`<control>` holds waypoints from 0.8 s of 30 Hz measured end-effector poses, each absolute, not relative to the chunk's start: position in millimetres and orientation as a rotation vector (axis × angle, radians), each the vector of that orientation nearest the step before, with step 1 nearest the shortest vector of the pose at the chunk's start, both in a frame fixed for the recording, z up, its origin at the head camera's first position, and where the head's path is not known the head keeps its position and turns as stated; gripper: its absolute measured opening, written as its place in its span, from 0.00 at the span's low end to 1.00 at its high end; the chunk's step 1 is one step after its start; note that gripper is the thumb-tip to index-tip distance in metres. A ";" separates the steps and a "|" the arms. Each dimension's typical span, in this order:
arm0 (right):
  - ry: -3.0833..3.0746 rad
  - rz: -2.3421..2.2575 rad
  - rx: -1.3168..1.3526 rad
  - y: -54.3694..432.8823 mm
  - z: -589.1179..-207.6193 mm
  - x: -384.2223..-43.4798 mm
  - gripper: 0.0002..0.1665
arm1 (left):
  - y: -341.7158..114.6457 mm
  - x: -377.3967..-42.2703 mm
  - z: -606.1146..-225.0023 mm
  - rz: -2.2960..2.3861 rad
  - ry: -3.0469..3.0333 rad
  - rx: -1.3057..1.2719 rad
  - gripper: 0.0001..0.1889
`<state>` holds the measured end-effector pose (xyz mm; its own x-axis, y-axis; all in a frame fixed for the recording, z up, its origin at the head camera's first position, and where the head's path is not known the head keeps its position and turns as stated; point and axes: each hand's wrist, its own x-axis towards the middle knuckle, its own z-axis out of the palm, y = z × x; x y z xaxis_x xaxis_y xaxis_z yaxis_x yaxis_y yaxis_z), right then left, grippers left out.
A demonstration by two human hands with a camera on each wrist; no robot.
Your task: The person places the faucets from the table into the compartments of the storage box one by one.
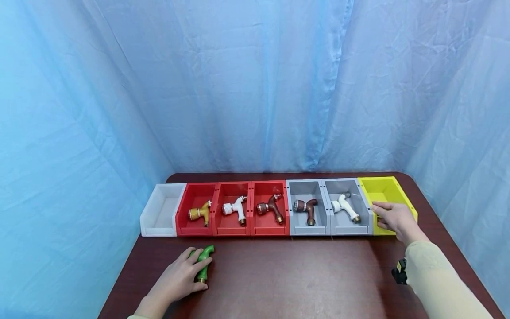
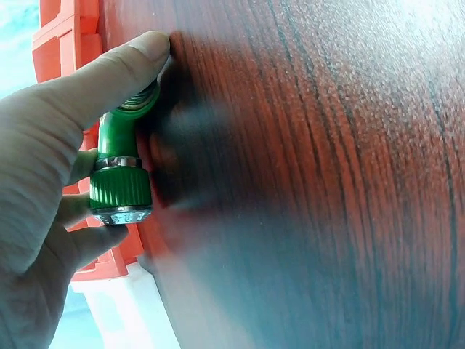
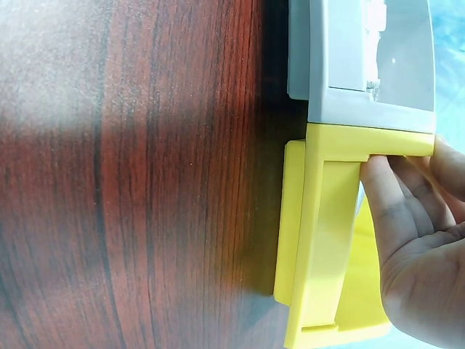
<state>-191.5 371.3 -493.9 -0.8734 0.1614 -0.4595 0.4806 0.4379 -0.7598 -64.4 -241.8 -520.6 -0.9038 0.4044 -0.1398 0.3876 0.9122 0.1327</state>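
My left hand point(image 1: 181, 274) is over a green tap point(image 1: 204, 261) on the near left of the table. In the left wrist view its thumb lies at the threaded end, while the fingers curl behind the ribbed green knob point(image 2: 120, 190). Over at the right, my right hand point(image 1: 396, 219) grips the left side wall of the yellow bin point(image 1: 404, 195). The right wrist view has its fingertips against the inside of that wall and the thumb at the rim. The yellow bin stands beside a grey bin point(image 3: 349, 105).
Left of the yellow bin, a row holds two grey bins, three red bins point(image 1: 231, 231) and a white bin point(image 1: 159, 231). Taps lie in the red and grey ones, among them a yellow tap point(image 1: 205, 212) and a white tap point(image 1: 346, 206). Blue curtains point(image 1: 255, 88) surround the table.
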 end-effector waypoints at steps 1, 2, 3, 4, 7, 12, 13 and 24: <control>2.374 -1.408 0.554 371.3 -493.9 -191.5 0.40 | -242.0 -64.2 -520.6 0.143 2.915 0.615 0.35; 2.373 -1.406 0.556 371.3 -493.9 -191.4 0.40 | -242.2 -64.0 -520.5 0.133 2.920 0.625 0.35; 2.373 -1.404 0.558 371.3 -493.9 -191.4 0.40 | -242.5 -63.9 -520.5 0.124 2.925 0.636 0.35; 2.372 -1.402 0.561 371.4 -493.8 -191.3 0.40 | -242.8 -63.8 -520.5 0.115 2.930 0.648 0.35; 2.374 -1.397 0.558 371.5 -493.7 -191.4 0.40 | -244.0 -63.4 -520.6 0.093 2.942 0.688 0.35; 2.380 -1.396 0.547 371.1 -493.0 -191.5 0.39 | -246.1 -62.4 -519.3 0.086 2.959 0.768 0.34; 2.380 -1.397 0.546 371.1 -492.9 -191.5 0.39 | -246.5 -62.3 -518.9 0.083 2.966 0.785 0.35; 2.377 -1.405 0.538 370.8 -492.8 -191.4 0.39 | -247.6 -65.1 -516.0 0.099 3.034 0.900 0.37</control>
